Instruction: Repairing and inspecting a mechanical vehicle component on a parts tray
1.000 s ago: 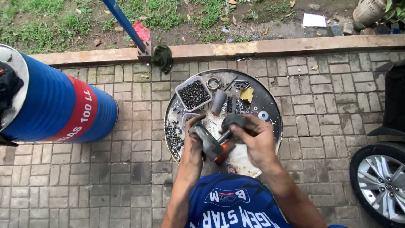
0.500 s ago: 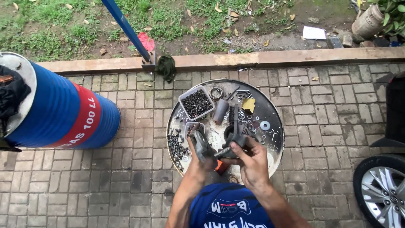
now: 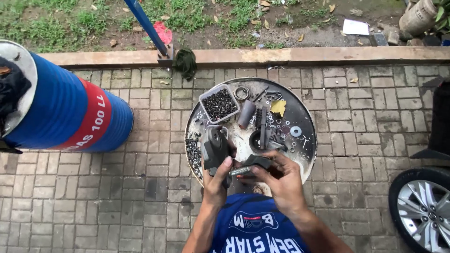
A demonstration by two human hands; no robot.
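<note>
A: Left hand (image 3: pixel 216 180)?

B: Clenched round a dark grey metal housing (image 3: pixel 214 149), held upright over the near-left edge of the round metal tray (image 3: pixel 304 110). Thumb on the right side of it.

A: Right hand (image 3: pixel 281 180)?

B: Grasping a small black part with a silver shaft (image 3: pixel 251 166). Shaft tip points left, just beside the left thumb and the housing's lower end. Can't tell if it's touching the housing.

A: Both parts are where?

B: In the air, above the tray's near rim, in front of the person's blue shirt (image 3: pixel 255 229).

A: Tray contents?

B: Clear square tub of dark screws (image 3: pixel 219 104) at the far left. Metal ring (image 3: pixel 242 93) just beside it. Grey tube (image 3: pixel 246 114) lying tilted near the middle. Yellow scrap (image 3: pixel 279 107) right of that. Flat washer (image 3: pixel 296 131) toward the right. Loose pile of screws (image 3: pixel 192 150) along the left rim. Black round part (image 3: pixel 258 139) in the middle, half hidden behind the hands.

A: Surroundings?

B: Tray sits on brick paving (image 3: pixel 117 187). Blue drum with a red band (image 3: pixel 65 115) lies on its side, well apart to the left. Car wheel (image 3: pixel 422 208) at the lower right. Blue pole (image 3: pixel 146 26) slants down to the kerb, dark green rag (image 3: pixel 185 62) at its foot. Grass (image 3: pixel 56 18) beyond.
</note>
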